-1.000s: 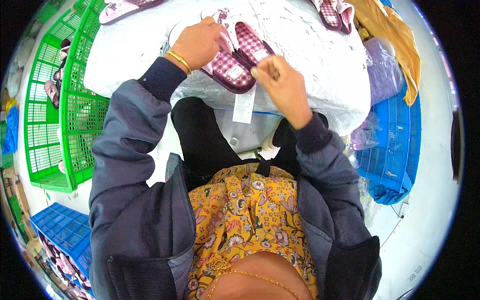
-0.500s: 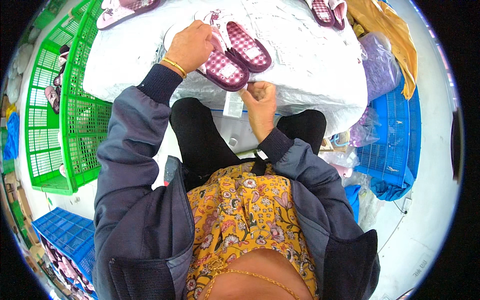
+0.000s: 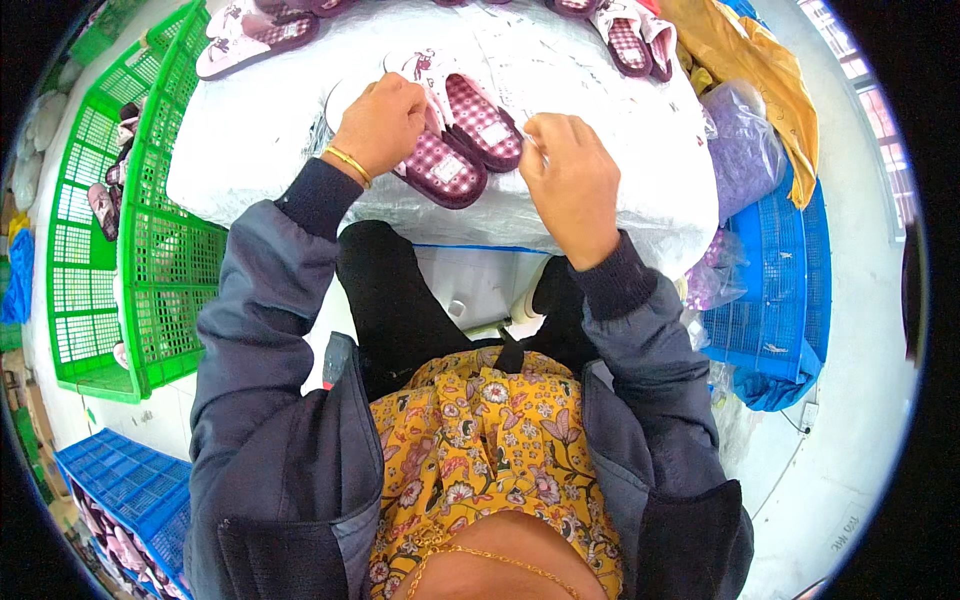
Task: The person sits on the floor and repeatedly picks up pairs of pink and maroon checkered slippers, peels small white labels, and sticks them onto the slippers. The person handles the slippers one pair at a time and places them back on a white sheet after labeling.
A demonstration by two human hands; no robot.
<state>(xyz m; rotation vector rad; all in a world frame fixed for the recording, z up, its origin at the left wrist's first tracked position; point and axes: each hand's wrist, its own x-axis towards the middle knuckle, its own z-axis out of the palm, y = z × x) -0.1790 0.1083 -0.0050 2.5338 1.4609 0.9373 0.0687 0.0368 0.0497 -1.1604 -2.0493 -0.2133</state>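
Note:
A pair of pink and burgundy slippers with checked insoles lies on a white, plastic-wrapped bundle in front of me. My left hand [image 3: 378, 128] is closed on the upper of the left slipper [image 3: 447, 172], and its fingertips are partly hidden. Close beside the heel of the right slipper [image 3: 484, 122], my right hand [image 3: 570, 185] is closed in a pinch. Whatever lies between those fingers is too small or hidden to name. Both slippers sit with heels toward me, side by side and touching. Each insole carries a small pale label.
More slippers [image 3: 256, 38] stand along the far edge of the white bundle [image 3: 640, 165]. Green crates [image 3: 170, 250] are at the left, and a blue crate [image 3: 125, 480] with slippers is lower left. To the right are a purple bag [image 3: 745, 145], yellow cloth [image 3: 770, 80] and another blue crate [image 3: 775, 290].
My right hand has moved up and right from below the left slipper's heel to beside the right one. The white tag hanging there is out of sight. My left hand keeps its grip.

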